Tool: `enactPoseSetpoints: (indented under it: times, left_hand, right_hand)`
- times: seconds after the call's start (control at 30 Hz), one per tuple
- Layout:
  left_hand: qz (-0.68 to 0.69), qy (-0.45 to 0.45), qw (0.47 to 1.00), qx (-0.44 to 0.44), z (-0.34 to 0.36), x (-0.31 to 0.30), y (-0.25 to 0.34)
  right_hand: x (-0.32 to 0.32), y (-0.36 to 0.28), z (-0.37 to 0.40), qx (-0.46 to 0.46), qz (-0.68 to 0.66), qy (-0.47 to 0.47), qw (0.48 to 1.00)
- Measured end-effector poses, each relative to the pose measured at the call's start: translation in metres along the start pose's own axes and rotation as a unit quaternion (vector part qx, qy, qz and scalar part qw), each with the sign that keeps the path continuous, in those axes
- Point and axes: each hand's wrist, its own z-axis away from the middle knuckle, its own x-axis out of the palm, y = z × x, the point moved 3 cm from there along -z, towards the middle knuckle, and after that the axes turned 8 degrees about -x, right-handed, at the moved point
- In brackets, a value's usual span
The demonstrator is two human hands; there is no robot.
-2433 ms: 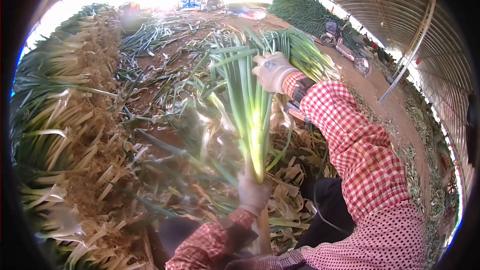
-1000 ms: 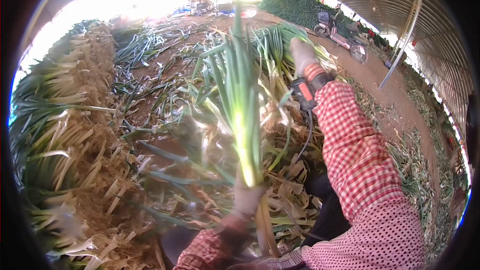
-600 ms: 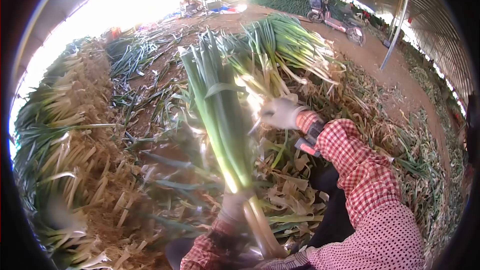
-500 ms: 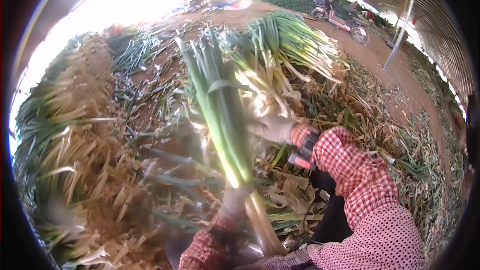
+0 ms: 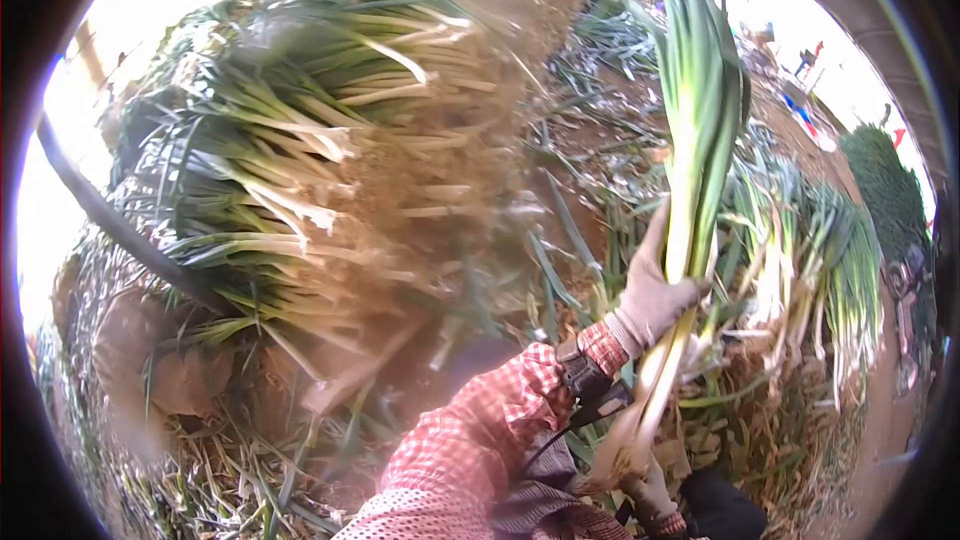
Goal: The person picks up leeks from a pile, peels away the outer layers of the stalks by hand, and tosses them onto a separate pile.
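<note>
A bunch of long green onions [image 5: 690,140] stands tilted in front of me, green leaves up and pale stalks with roots pointing down. My left hand [image 5: 655,300], in a light glove, is wrapped round the stalks at about mid-length. Low in the view, my right hand [image 5: 650,490] is also gloved and lies close beside the root ends [image 5: 615,455]. Its fingers are mostly hidden there, so I cannot see if they grip. A black band with a device [image 5: 585,375] sits on my left wrist.
A long heap of green onions [image 5: 340,140] lies to the left, roots facing inward. More bunches [image 5: 790,250] lie on the right. Dry leaf litter [image 5: 740,440] covers the ground near me. A dark curved bar [image 5: 120,225] crosses the far left. A scooter [image 5: 905,310] stands at the right edge.
My view has swung left, bringing the heap to the middle. The bunch stays in my left hand. My right hand has moved from beside the leaves down to the root ends.
</note>
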Motion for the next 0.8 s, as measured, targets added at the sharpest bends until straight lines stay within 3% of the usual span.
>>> enactPoseSetpoints:
  times: [0.03, 0.07, 0.1, 0.13, 0.17, 0.27, 0.3, 0.33, 0.4, 0.47, 0.57, 0.6, 0.67, 0.7, 0.73, 0.77, 0.8]
  left_hand:
    - [-0.086, 0.064, 0.989, 0.103, -0.016, -0.023, 0.021]
    - [-0.109, 0.096, 0.979, 0.142, -0.030, -0.043, 0.050]
    - [-0.133, 0.131, 0.966, 0.179, -0.043, -0.063, 0.079]
    - [-0.096, 0.138, 0.974, 0.151, -0.051, -0.087, 0.121]
    - [-0.089, 0.130, 0.971, 0.178, -0.070, -0.122, 0.153]
    - [-0.102, 0.218, 0.954, 0.180, -0.118, -0.247, 0.251]
    - [-0.098, 0.332, 0.929, 0.132, -0.113, -0.274, 0.276]
    - [-0.262, 0.572, 0.777, 0.015, -0.097, -0.272, 0.301]
    - [-0.389, 0.511, 0.752, 0.149, -0.110, -0.334, 0.292]
    - [-0.299, 0.311, 0.893, 0.132, -0.079, -0.251, 0.237]
    - [-0.226, 0.151, 0.962, -0.009, -0.040, -0.137, 0.117]
    - [-0.203, 0.033, 0.979, 0.002, -0.026, -0.094, 0.090]
    - [-0.078, -0.033, 0.991, -0.102, 0.003, -0.026, 0.045]
    - [-0.073, -0.069, 0.989, -0.111, 0.011, -0.005, 0.025]
    - [-0.062, -0.110, 0.985, -0.115, 0.018, 0.012, 0.009]
    - [-0.080, -0.148, 0.974, -0.153, 0.020, 0.021, -0.006]
    - [-0.077, -0.183, 0.964, -0.176, 0.020, 0.020, -0.028]
  right_hand:
    - [-0.007, 0.007, -0.005, 0.049, -0.009, -0.030, 0.998]
    - [-0.008, 0.016, -0.008, 0.098, -0.017, -0.059, 0.993]
    - [-0.003, 0.022, -0.006, 0.114, -0.028, -0.020, 0.993]
    - [-0.001, 0.028, -0.002, 0.127, 0.014, -0.061, 0.990]
    - [-0.003, 0.033, 0.000, 0.140, 0.054, -0.098, 0.984]
    - [0.000, 0.048, -0.010, 0.166, 0.154, -0.189, 0.955]
    - [0.002, 0.055, -0.014, 0.171, 0.181, -0.210, 0.945]
    - [0.003, 0.061, -0.018, 0.171, 0.205, -0.230, 0.936]
    - [0.006, 0.073, -0.025, 0.160, 0.247, -0.263, 0.919]
    - [0.007, 0.084, -0.026, 0.128, 0.298, -0.290, 0.900]
    - [0.007, 0.069, -0.027, 0.041, 0.458, -0.275, 0.844]
    - [0.008, 0.055, -0.031, 0.018, 0.520, -0.260, 0.813]
    - [0.003, 0.043, -0.043, 0.061, 0.541, -0.282, 0.790]
    - [-0.003, 0.034, -0.044, 0.039, 0.518, -0.260, 0.814]
    - [-0.012, 0.032, -0.045, 0.058, 0.541, -0.239, 0.804]
    - [-0.021, 0.030, -0.048, 0.028, 0.506, -0.212, 0.835]
    - [-0.028, 0.017, -0.052, 0.055, 0.533, -0.175, 0.826]
